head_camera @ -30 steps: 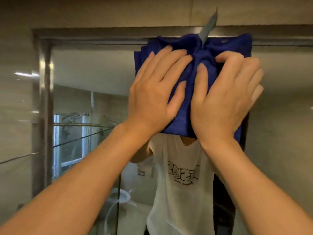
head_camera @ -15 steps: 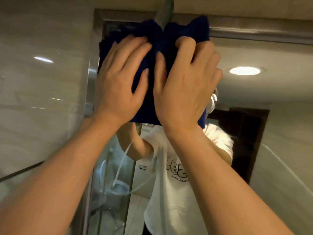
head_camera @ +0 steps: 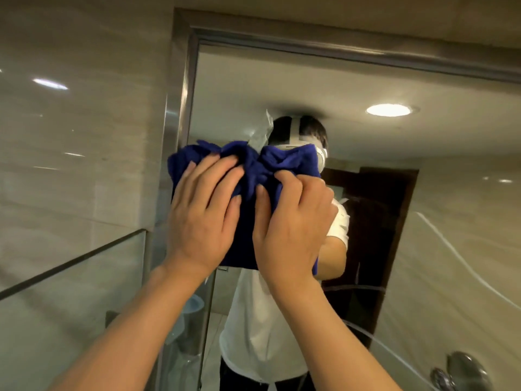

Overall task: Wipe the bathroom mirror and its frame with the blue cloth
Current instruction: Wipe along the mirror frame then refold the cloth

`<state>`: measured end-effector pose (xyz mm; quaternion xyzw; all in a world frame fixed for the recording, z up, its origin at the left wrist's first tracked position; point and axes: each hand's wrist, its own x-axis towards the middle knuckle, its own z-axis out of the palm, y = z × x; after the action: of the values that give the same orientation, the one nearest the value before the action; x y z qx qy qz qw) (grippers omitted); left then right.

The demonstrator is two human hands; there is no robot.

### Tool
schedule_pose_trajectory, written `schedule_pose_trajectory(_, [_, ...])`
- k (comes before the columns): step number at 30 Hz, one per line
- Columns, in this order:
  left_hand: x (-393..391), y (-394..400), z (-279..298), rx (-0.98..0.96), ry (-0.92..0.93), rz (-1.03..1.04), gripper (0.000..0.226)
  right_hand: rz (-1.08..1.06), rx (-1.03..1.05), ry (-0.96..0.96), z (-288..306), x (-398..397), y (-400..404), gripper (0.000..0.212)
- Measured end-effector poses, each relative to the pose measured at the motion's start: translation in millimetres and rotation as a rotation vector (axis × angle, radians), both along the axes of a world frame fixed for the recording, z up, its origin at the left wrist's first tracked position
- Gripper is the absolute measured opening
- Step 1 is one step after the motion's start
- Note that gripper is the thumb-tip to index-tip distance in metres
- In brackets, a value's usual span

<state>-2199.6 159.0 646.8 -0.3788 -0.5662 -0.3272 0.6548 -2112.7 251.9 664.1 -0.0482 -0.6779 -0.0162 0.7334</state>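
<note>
The blue cloth [head_camera: 253, 170] is bunched flat against the mirror [head_camera: 282, 88], close to the left side of its steel frame [head_camera: 180, 88]. My left hand [head_camera: 203, 215] presses on the cloth's left half with fairly straight, spread fingers. Beside it, my right hand [head_camera: 290, 221] has bent fingers gripping a fold of the cloth's right half. A grey tag [head_camera: 262, 131] sticks up from the cloth's top edge. The frame's top bar [head_camera: 338, 46] runs well above the hands. Both hands hide most of the cloth's lower part.
A glossy tiled wall [head_camera: 70, 136] lies left of the mirror, with a glass partition [head_camera: 84, 263] below it. A chrome fixture [head_camera: 465, 371] shows at the bottom right. The mirror reflects a person in a white shirt and a ceiling light [head_camera: 389, 110].
Both hands slid the cloth left along the top bar to the mirror's upper left corner, then down the left side. The right hand's fingers have curled more into the cloth.
</note>
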Motion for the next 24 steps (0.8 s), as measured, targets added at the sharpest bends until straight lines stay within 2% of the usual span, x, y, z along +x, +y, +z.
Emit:
schedule_pose_trajectory(8, [21,28,70,0.026,0.029,-0.055,0.036,-0.117,0.020,0.125,63,16,28,0.025])
schedule_pose_trajectory(11, [24,33,54,0.022,0.028,-0.069,0.035,-0.122,0.013,0.115,48,21,33,0.026])
schedule_pose_trajectory(18, [48,52,-24,-0.010,-0.016,-0.075,0.032,-0.123,0.025,0.010,-30,42,57,0.026])
schedule_pose_trajectory(24, [70,82,24,0.018,0.024,-0.123,0.031,-0.166,0.031,0.112,15,64,84,0.025])
